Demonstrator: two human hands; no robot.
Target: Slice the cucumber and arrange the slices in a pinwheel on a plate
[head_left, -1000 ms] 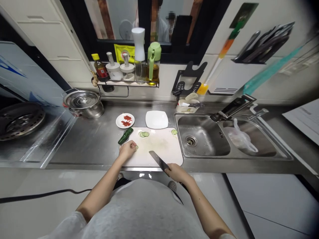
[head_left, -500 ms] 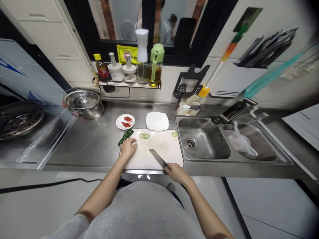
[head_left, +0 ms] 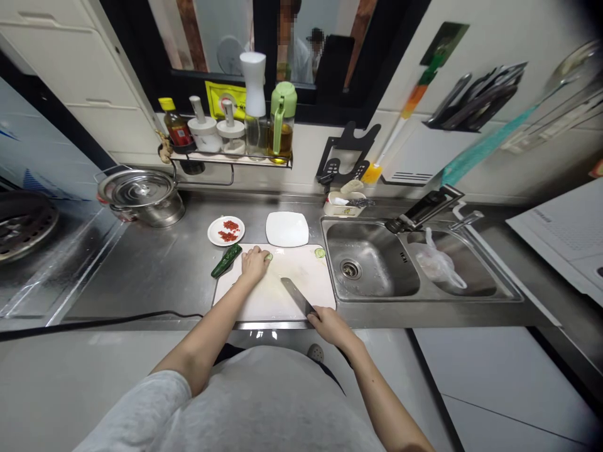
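My right hand [head_left: 328, 324] grips the handle of a kitchen knife [head_left: 296, 294], its blade lying low over the white cutting board [head_left: 277, 307] and pointing away to the left. At the board's far side my left hand [head_left: 255, 263] is closed over the cucumber slices [head_left: 269, 257], fingers bent, with just a pale edge of them showing. Left of that hand a dark green piece of cucumber [head_left: 227, 260] lies across the board's corner. A few more slices [head_left: 320, 253] rest at the far right corner.
Behind the board are a plate of chopped red pieces [head_left: 226, 237] and a square white plate [head_left: 287, 229]. A double sink [head_left: 377, 257] adjoins on the right, under a black faucet [head_left: 419, 213]. A lidded steel pot [head_left: 141, 198] stands left, and a seasoning rack [head_left: 230, 159] hangs behind.
My left hand has moved right from beside the cucumber piece onto the slices, covering most of them. The right hand and knife stay nearly in place over the board. The view has shifted slightly.
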